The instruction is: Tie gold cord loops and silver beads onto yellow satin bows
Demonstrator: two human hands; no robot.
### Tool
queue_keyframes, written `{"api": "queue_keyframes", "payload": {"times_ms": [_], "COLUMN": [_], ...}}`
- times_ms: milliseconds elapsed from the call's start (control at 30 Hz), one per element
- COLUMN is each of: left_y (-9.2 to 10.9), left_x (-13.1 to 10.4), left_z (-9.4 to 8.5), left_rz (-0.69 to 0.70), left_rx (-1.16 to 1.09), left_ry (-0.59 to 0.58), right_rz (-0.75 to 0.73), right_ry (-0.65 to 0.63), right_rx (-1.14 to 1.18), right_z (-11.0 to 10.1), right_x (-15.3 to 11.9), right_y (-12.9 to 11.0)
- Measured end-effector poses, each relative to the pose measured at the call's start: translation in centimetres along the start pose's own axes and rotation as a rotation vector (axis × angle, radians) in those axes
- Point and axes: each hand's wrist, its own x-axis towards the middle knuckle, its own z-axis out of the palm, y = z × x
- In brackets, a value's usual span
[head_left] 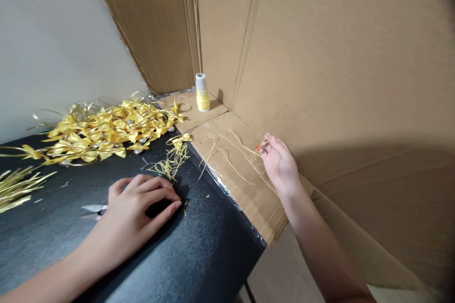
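My left hand [140, 206] rests on the black tabletop with its fingers curled. Its thumb and index tips meet beside tiny yellow scraps [185, 207], and anything between them is hidden. Small scissors [94, 208] lie partly under this hand, blades pointing left. Over the cardboard strip, my right hand [279, 158] pinches thin yellow thread [253, 152]. A small red bit [257, 147] shows at its fingertips. More loose thread [227, 161] lies on the cardboard. Between the hands sits a tangle of cut yellow strands [172, 163].
Yellow ribbon bows [106, 132] with gold ties are heaped at the back left. Gold twist ties [21, 187] lie at the left edge. A yellow-and-white thread cone [202, 92] stands upright on the cardboard base [245, 199]. Tall cardboard walls [337, 57] rise behind and to the right.
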Motion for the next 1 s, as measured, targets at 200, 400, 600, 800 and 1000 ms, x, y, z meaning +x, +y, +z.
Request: {"api": "queue_keyframes", "payload": {"times_ms": [200, 400, 600, 800, 1000], "left_y": [1.3, 1.2, 1.4, 1.9, 1.9], "left_x": [-0.1, -0.5, -0.5, -0.5, -1.9], "left_z": [0.3, 0.8, 0.7, 0.6, 1.3], "left_rz": [-0.038, -0.043, -0.036, -0.033, 0.013], "left_rx": [-0.045, -0.067, -0.097, -0.090, 0.003], "left_ry": [0.110, 0.145, 0.134, 0.170, 0.218], "right_rz": [-0.031, -0.021, 0.021, 0.010, 0.091], "right_ry": [-0.007, -0.074, -0.063, -0.102, -0.040], "right_rx": [-0.051, -0.094, -0.002, -0.045, 0.170], "right_z": [-0.4, -1.1, -1.0, -1.4, -0.9], "right_x": [0.4, 0.9, 0.9, 1.0, 0.8], "right_y": [0.1, 0.1, -0.1, -0.1, -0.5]}}
